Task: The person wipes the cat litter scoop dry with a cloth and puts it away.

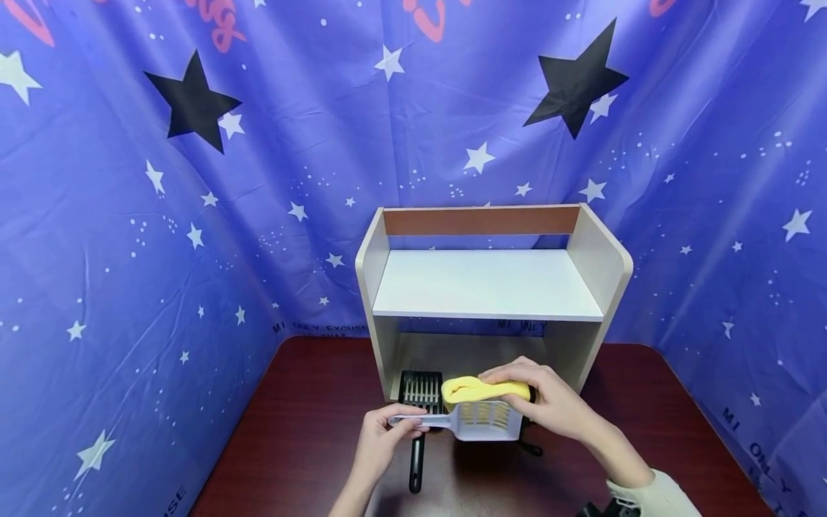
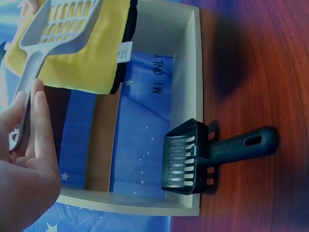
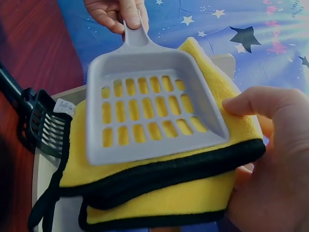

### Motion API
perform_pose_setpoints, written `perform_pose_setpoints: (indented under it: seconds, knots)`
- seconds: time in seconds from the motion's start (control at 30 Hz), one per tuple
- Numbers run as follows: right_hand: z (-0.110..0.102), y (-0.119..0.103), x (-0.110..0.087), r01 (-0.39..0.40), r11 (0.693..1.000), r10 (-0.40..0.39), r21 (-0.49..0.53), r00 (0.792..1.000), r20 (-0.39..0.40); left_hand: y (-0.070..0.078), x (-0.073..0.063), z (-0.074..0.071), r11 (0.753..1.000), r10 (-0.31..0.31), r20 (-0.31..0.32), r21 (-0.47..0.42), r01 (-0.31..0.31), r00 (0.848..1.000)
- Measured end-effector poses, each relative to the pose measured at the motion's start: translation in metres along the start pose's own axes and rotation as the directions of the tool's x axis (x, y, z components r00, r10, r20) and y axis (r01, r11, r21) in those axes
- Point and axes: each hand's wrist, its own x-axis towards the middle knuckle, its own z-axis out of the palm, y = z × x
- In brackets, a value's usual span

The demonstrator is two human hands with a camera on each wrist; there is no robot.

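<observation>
My left hand (image 1: 377, 441) grips the handle of a grey slotted litter scoop (image 1: 487, 432), held up in front of the shelf. A folded yellow cloth (image 1: 472, 390) with black edging lies against the back of the scoop's pan; its yellow shows through the slots in the right wrist view. My right hand (image 1: 552, 402) holds the cloth at its right side, thumb on the near face, other fingers mostly hidden behind. Left of the grey scoop, a black litter scoop (image 2: 241, 150) lies with its pan partly inside the shelf's lower bay and its handle pointing toward me.
A small two-level shelf unit (image 1: 487, 283) with a white upper board stands at the back of the dark red wooden table (image 1: 278, 438). Blue star-printed curtains (image 1: 310, 143) surround the table on the back and sides.
</observation>
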Motion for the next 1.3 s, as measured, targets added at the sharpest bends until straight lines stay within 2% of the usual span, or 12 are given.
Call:
perform_pose_setpoints:
  seconds: [0.1, 0.17, 0.3, 0.5, 0.73, 0.9, 1.3]
  knots:
    - [0.0, 0.001, -0.002, 0.01, 1.0, -0.011, 0.016, 0.999, 0.05, -0.001, 0.0, -0.001, 1.0, 0.001, -0.014, -0.004, -0.001, 1.0]
    - [0.0, 0.001, -0.003, -0.013, 1.0, 0.011, 0.028, 0.997, 0.082, -0.002, -0.001, -0.001, 1.0, -0.002, -0.024, -0.009, 0.002, 1.0]
    - [-0.002, -0.001, -0.004, -0.012, 1.0, 0.012, -0.002, 0.993, 0.116, -0.002, -0.001, -0.001, 0.999, -0.028, -0.052, -0.02, 0.027, 0.998]
    - [-0.006, -0.002, -0.002, 0.096, 0.993, -0.089, -0.07, 0.992, 0.085, 0.001, 0.002, 0.001, 1.0, -0.027, -0.092, -0.015, 0.026, 0.995]
    - [-0.01, 0.0, -0.004, 0.126, 0.989, -0.12, -0.073, 0.99, 0.076, 0.008, 0.005, 0.002, 1.0, -0.008, -0.084, -0.014, 0.007, 0.996]
    - [-0.012, 0.002, -0.011, 0.103, 0.991, -0.098, -0.08, 0.993, 0.065, 0.009, 0.004, 0.002, 1.0, 0.005, -0.088, -0.015, -0.006, 0.996]
    - [-0.019, 0.005, -0.023, 0.023, 0.999, -0.022, -0.036, 0.999, 0.035, 0.008, 0.002, -0.002, 1.0, 0.006, -0.156, 0.006, -0.006, 0.988]
